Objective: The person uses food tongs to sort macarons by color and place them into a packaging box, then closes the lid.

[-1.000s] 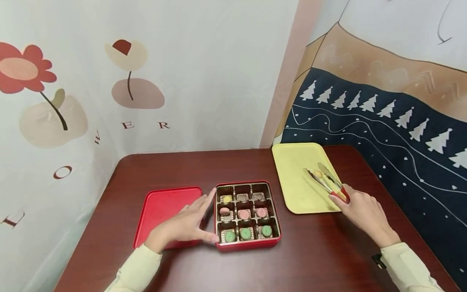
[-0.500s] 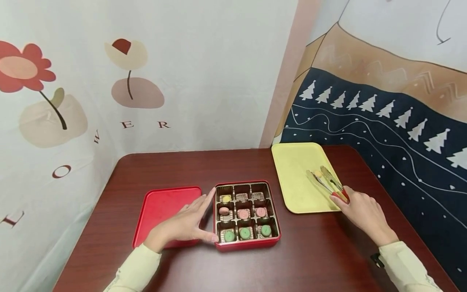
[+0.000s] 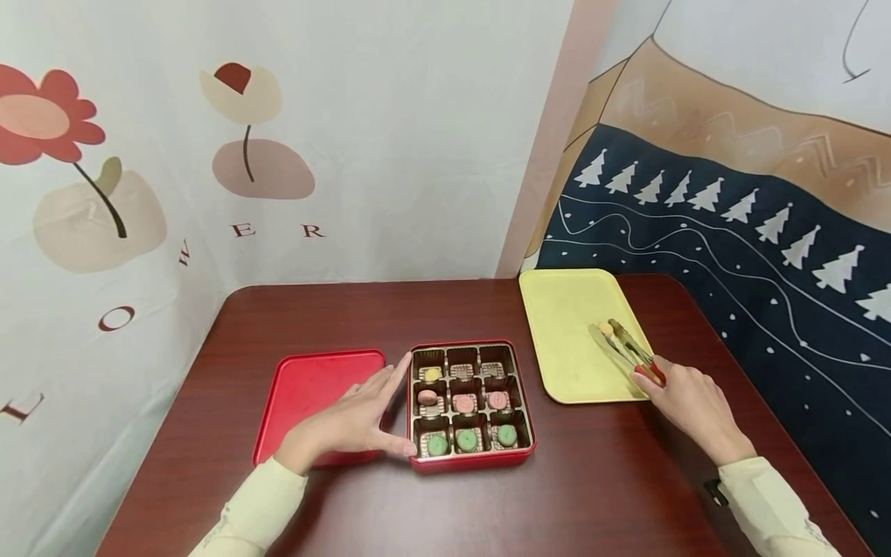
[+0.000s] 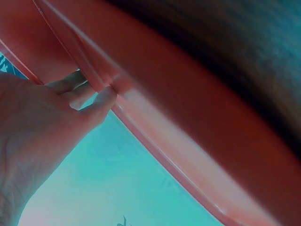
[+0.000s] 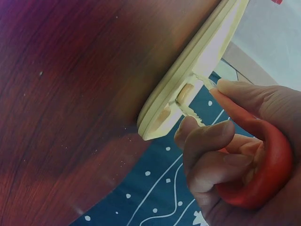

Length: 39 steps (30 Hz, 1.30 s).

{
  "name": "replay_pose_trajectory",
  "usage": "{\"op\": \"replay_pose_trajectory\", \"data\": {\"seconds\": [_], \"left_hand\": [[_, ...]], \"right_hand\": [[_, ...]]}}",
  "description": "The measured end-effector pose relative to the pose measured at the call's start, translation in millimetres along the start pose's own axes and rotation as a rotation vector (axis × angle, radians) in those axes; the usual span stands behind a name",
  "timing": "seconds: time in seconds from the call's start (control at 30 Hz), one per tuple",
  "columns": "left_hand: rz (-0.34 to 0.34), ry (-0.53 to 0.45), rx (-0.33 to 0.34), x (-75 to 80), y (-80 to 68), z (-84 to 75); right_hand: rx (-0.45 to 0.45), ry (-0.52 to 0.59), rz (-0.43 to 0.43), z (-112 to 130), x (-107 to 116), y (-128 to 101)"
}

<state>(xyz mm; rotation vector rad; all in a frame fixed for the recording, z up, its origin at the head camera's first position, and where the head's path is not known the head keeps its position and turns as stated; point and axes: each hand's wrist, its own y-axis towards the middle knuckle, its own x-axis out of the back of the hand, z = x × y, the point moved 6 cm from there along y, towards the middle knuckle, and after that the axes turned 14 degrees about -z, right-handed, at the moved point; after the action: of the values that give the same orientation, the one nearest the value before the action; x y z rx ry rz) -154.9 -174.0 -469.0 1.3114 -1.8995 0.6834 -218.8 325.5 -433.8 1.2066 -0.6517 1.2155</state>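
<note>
A red box [image 3: 525, 455] of nine compartments holds yellow, pink and green sweets. My left hand [image 3: 362, 418] lies flat against its left side, fingers straight along the wall and thumb at the front corner; the left wrist view shows the fingers [image 4: 75, 89] touching a red rim [image 4: 155, 122]. My right hand [image 3: 671, 388] grips the red handle of metal tongs [image 3: 626, 348], which lie low over the yellow tray [image 3: 564, 325]. A small yellow sweet [image 3: 606, 329] sits between the tongs' tips. In the right wrist view the fingers [image 5: 207, 141] curl round the red handle [image 5: 273, 174] beside the tray's edge [image 5: 188, 89].
The red lid [image 3: 313, 387] lies flat left of the box, partly under my left hand. The dark wooden table [image 3: 592, 480] stands in a corner between a flower-printed wall and a tree-patterned cloth [image 3: 766, 255] on the right.
The tongs' arms have drawn closer together around the small sweet and shifted slightly toward me. My left hand stays against the box.
</note>
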Motion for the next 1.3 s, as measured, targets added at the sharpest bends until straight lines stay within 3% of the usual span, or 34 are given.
{"op": "replay_pose_trajectory", "data": {"seconds": [0.5,1.3], "left_hand": [[-0.003,-0.003,0.003,0.6,-1.0,0.5],[0.008,0.013,-0.005,1.3,1.7,-0.1]], "right_hand": [[0.059,-0.016,-0.047,10,-3,-3],[0.022,0.018,-0.035,7,-1,-12]]}}
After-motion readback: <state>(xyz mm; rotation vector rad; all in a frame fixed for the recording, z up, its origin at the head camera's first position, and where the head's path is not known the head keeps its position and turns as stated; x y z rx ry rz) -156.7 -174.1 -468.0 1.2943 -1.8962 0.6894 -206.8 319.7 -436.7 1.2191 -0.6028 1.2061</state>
